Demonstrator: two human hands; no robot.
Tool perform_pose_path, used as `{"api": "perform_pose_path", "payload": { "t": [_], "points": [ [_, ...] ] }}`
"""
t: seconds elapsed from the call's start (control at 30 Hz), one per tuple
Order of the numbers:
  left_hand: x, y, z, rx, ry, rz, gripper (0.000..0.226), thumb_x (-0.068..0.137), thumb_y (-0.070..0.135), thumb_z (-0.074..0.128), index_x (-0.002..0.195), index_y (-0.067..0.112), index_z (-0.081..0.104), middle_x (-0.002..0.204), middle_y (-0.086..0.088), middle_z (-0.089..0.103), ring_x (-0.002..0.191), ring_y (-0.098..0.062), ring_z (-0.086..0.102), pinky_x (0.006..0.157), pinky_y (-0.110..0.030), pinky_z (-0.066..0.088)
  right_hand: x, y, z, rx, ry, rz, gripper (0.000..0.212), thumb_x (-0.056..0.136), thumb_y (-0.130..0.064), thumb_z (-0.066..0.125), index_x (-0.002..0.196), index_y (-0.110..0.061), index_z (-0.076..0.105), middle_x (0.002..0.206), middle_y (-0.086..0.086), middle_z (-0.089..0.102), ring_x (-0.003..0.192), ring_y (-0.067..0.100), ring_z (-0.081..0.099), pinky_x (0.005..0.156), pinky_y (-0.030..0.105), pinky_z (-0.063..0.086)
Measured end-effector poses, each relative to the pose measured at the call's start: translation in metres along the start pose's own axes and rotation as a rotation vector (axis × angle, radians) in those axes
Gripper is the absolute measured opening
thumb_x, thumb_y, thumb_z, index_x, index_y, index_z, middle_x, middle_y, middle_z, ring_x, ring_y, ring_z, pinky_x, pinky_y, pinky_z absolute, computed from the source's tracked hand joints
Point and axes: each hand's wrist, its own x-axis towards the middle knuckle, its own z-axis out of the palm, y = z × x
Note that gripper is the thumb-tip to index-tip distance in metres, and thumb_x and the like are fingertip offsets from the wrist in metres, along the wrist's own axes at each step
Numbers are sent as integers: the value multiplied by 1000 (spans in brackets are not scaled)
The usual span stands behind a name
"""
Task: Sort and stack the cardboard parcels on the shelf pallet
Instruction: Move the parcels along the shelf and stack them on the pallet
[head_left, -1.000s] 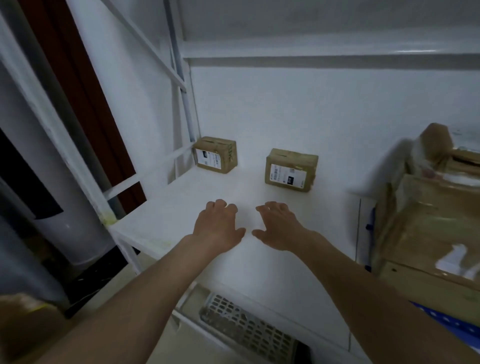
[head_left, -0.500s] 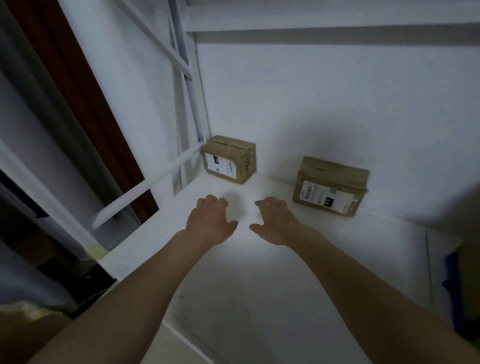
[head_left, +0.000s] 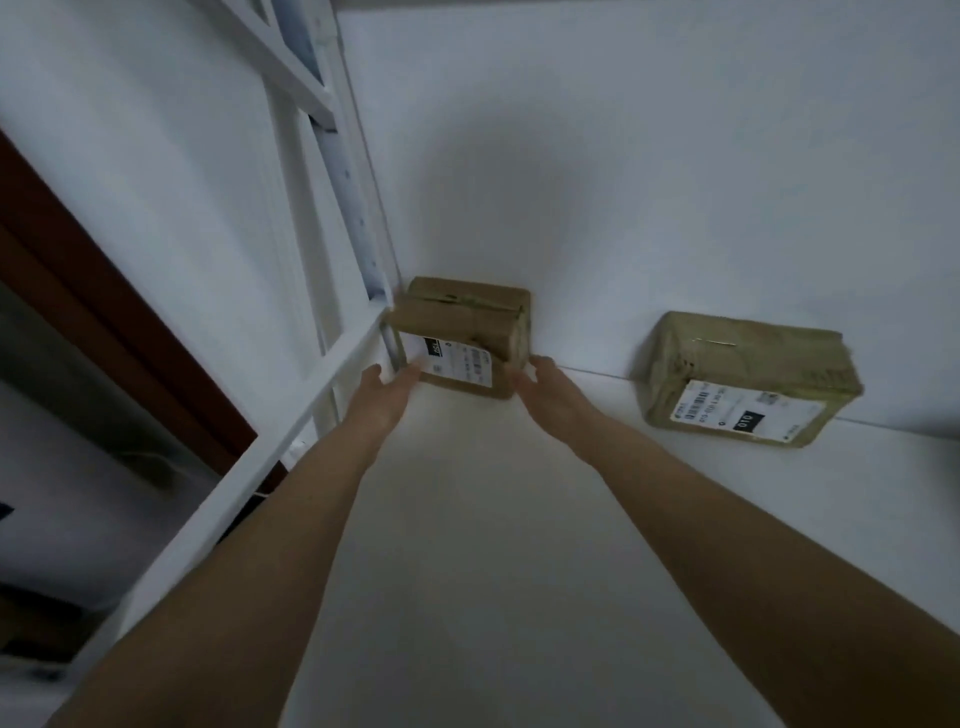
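1. A corner parcel (head_left: 462, 332) sits on the white shelf (head_left: 519, 545), against the back wall beside the white frame upright (head_left: 358, 218).
2. The left hand (head_left: 387, 395) touches its labelled front left edge; the right hand (head_left: 545, 387) is at its right side, fingers extended.
3. A second parcel (head_left: 748, 374) lies well apart to the right, with its label facing forward.

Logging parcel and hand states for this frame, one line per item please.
corner parcel: sealed, upright on the shelf board, in the back left corner, label facing out.
right parcel: sealed, on the board against the back wall, untouched.
left hand: open, fingers at the corner parcel's left side.
right hand: open, fingers at its right side.
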Motion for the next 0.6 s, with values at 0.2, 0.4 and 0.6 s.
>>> {"api": "perform_pose_path", "payload": {
  "t": [0.2,0.4,0.6],
  "points": [
    [59,-7,4,-199,-87,42,68,91,64,39,144,21,34,139,6,47,124,-17,43,102,-37,34,40,-5,19,371,51,101,65,97,-49,40,149,-14,21,139,4,48,106,11,46,89,25,38],
    [72,-11,16,-353,-195,124,52,95,59,37,141,35,35,126,11,49,114,-11,42,96,-37,32,53,4,30,489,33,143,68,94,-55,40,152,-25,18,145,1,45,134,20,40,113,45,30],
    [42,-15,24,-329,-138,199,56,91,62,43,134,27,41,126,2,56,117,-18,51,100,-38,38,26,17,20,544,127,133,64,91,-56,47,139,-16,30,132,4,53,122,22,49,109,44,35]
  ]
}}
